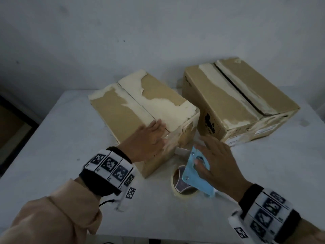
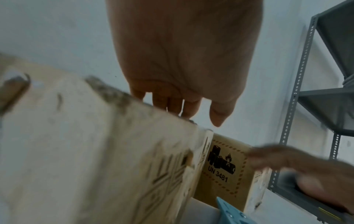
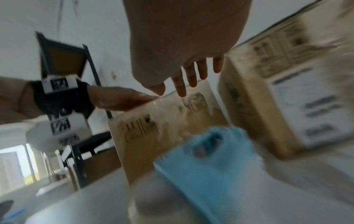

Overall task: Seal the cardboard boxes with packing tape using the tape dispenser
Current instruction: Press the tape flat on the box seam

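Two worn cardboard boxes stand on a white table. My left hand lies flat with straight fingers over the near top edge of the closer box, at its centre seam. The blue tape dispenser with its pale tape roll lies on the table just right of that box. A short pale strip runs from it toward the box's front face. My right hand hovers over the dispenser with fingers spread and straight, thumb against its side plate. The second box has its top flaps parted.
A grey metal shelving rack stands to the right behind the boxes, and a dark rack to the left. The second box's side bears a battery hazard label. Bare table lies near me and to the left.
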Motion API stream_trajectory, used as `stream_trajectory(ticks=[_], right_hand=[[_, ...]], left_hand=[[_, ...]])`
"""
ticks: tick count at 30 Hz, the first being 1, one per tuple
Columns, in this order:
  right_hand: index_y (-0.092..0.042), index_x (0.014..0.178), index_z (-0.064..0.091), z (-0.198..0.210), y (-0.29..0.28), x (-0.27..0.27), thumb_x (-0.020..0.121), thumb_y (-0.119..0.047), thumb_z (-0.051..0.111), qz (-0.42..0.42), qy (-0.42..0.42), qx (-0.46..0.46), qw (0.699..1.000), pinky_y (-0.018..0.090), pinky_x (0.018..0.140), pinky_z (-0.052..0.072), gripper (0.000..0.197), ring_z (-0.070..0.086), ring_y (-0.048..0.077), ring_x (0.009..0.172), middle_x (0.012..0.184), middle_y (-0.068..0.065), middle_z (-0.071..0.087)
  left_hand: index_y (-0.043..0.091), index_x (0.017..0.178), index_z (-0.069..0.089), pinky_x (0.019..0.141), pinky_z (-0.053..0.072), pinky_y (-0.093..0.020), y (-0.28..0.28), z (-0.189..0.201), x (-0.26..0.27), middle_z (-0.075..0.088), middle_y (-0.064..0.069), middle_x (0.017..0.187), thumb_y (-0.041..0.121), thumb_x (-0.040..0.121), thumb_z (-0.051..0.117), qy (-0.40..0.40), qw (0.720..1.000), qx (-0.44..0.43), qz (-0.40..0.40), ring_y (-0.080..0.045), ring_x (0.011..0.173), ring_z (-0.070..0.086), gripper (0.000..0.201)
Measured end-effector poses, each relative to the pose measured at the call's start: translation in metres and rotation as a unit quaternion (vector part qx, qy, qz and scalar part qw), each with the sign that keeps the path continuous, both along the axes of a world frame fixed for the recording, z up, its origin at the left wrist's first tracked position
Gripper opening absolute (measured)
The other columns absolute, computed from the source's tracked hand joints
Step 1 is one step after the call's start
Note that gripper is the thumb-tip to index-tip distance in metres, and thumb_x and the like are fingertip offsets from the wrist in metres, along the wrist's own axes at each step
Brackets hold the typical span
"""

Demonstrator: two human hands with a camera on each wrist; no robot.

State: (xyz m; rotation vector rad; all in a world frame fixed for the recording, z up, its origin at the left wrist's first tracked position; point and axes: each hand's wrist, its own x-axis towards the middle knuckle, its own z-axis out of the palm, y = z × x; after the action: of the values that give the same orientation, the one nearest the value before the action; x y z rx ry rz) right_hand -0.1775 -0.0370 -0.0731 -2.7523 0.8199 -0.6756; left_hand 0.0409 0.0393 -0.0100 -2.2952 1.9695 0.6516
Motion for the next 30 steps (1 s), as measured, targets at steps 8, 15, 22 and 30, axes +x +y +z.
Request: stream_trajectory(ticks=[8,15,22,30], right_hand=[[-0.007,0.13,0.047,0.017,-0.007,0.109,0.096,-0.049,0.008,0.063,0.035,-0.002,0.997,0.035,0.107,0.017,0.066,0.041,0.028,0.129,0.139,0.013,0.046],[-0.011,0.121,0.058,0.008,-0.01,0.116,0.095,-0.054,0.008,0.063,0.097,-0.002,0.993,0.039,0.099,0.03,0.072,0.056,0.026,0.116,0.127,0.007,0.059],[-0.014,0.127,0.054,0.006,-0.011,0.119,0.094,-0.056,0.011,0.059,0.091,-0.013,0.994,0.035,0.098,0.026,0.067,0.05,0.023,0.121,0.134,0.002,0.054],[-0.012,0.127,0.05,0.005,-0.017,0.128,0.097,-0.049,0.019,0.11,0.061,-0.054,0.991,0.04,0.102,0.027,0.057,0.037,0.021,0.128,0.134,0.004,0.053]], left_hand=[[0.013,0.12,0.061,0.09,0.048,-0.031,-0.001,0.022,0.039,0.066,-0.008,0.117,0.044,0.084,0.024,0.098,0.982,-0.152,0.053,-0.021,0.103,0.063,0.061],[0.022,0.148,-0.004,0.117,0.005,-0.044,-0.044,0.015,0.095,-0.013,0.007,0.157,0.034,0.1,0.017,-0.078,0.994,0.077,0.004,-0.013,0.145,-0.009,0.054],[0.027,0.146,-0.016,0.116,-0.002,-0.048,-0.049,0.0,0.133,-0.021,0.011,0.154,0.048,0.097,0.014,-0.097,0.99,0.105,0.005,-0.01,0.144,-0.013,0.06],[0.03,0.148,-0.006,0.115,-0.002,-0.055,-0.063,-0.001,0.197,-0.014,0.012,0.156,0.046,0.098,0.013,-0.11,0.987,0.07,0.095,-0.013,0.145,-0.011,0.056]])
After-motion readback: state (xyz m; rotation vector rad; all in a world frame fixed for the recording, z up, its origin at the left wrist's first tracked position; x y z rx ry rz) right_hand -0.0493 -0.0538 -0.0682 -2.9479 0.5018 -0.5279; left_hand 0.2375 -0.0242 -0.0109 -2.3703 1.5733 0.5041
